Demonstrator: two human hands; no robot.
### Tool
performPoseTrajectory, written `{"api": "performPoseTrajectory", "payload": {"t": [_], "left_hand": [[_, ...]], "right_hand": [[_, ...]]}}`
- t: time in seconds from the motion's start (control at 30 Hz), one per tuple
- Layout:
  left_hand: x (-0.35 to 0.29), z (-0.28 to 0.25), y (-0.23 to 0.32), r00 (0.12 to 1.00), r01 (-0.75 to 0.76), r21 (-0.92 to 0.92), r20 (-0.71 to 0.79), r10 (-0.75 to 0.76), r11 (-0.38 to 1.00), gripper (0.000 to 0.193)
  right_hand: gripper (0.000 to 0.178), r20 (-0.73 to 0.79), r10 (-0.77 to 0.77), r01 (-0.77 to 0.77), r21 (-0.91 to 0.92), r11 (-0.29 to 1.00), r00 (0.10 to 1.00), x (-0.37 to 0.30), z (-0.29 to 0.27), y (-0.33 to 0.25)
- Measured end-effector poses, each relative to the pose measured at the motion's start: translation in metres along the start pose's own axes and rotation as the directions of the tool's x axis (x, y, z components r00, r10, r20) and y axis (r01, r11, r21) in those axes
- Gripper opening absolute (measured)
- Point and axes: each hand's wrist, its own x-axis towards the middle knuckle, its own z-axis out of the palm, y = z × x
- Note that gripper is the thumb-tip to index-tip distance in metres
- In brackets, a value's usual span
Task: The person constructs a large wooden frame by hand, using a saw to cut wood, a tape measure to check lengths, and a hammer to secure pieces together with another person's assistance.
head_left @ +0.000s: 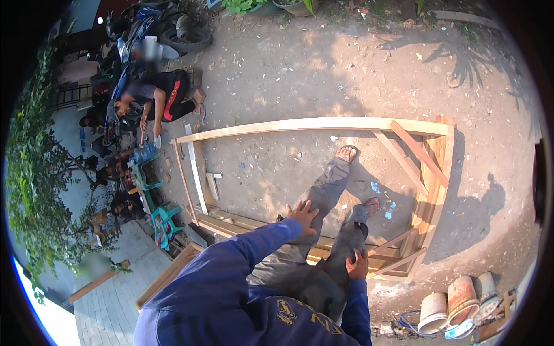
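Note:
My left hand lies on my left leg just above the knee, its fingers spread and nothing in it. My right hand rests on my right thigh, fingers loosely apart, also holding nothing. I appear seated over the near side of a large wooden frame lying on the ground, with both feet inside it. Diagonal wooden braces cross its right corners. Along the near side runs a stack of long timber, partly hidden by my body and left arm.
Old buckets stand at the lower right. To the left, a person sits low beside a parked motorcycle, with others behind green plastic stools. A leafy tree fills the left edge. Potted plants line the far side.

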Motion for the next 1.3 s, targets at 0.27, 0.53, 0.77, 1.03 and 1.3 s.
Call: {"api": "performPoseTrajectory", "payload": {"t": [0.27,0.53,0.77,1.03,1.3], "left_hand": [[-0.131,0.142,-0.042,0.972,-0.063,-0.382,-0.233,-0.03,0.922,0.064],[-0.15,0.198,-0.111,0.989,-0.128,-0.503,-0.131,0.071,0.855,0.046],[-0.292,0.127,-0.274,0.844,-0.532,-0.831,-0.537,-0.016,-0.163,0.068],[-0.563,0.089,-0.399,-0.184,-0.789,0.21,-0.977,-0.103,-0.578,0.101],[-0.636,0.062,-0.429,-0.721,-0.505,0.719,-0.655,-0.225,-0.477,0.076]], "right_hand": [[0.086,0.273,0.079,-0.044,-0.131,0.99,0.959,-0.062,-0.107,0.068],[0.075,0.544,0.484,-0.315,-0.378,0.871,0.686,-0.053,-0.168,-0.017],[0.074,0.471,0.156,0.064,-0.418,0.906,0.868,-0.062,-0.065,-0.34],[0.074,0.442,-0.238,0.418,-0.372,0.829,0.865,0.018,0.04,-0.567],[0.053,0.472,0.025,0.317,-0.629,0.709,0.881,0.039,0.124,-0.625]]}}
